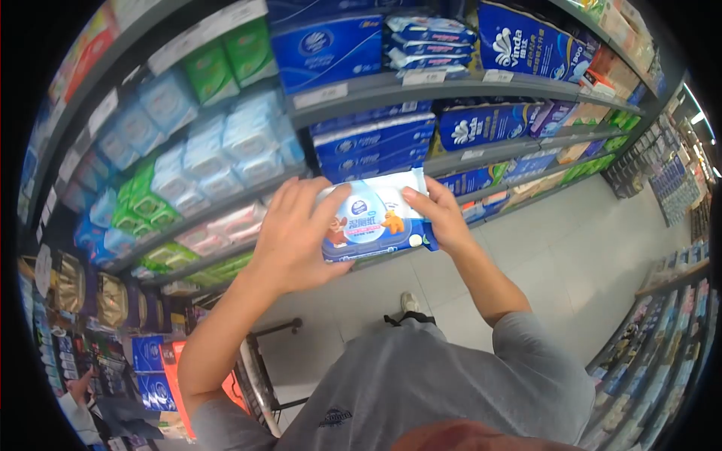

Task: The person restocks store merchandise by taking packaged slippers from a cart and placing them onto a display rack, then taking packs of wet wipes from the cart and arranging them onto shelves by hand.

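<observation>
A white and blue pack of moist toilet wipes with cartoon figures on its front is held up before the shelves. My left hand wraps around its left end, fingers over the top edge and thumb below. The right end is gripped by my right hand, with the thumb lying on the front face. Behind the pack, blue tissue packs stand stacked on the shelf. Light blue wipe packs fill the shelf behind my left hand.
A metal cart frame stands at my left, by an orange panel. Another person's sleeve shows at the lower left. Tiled floor runs along the aisle. More stocked shelves stand at the right.
</observation>
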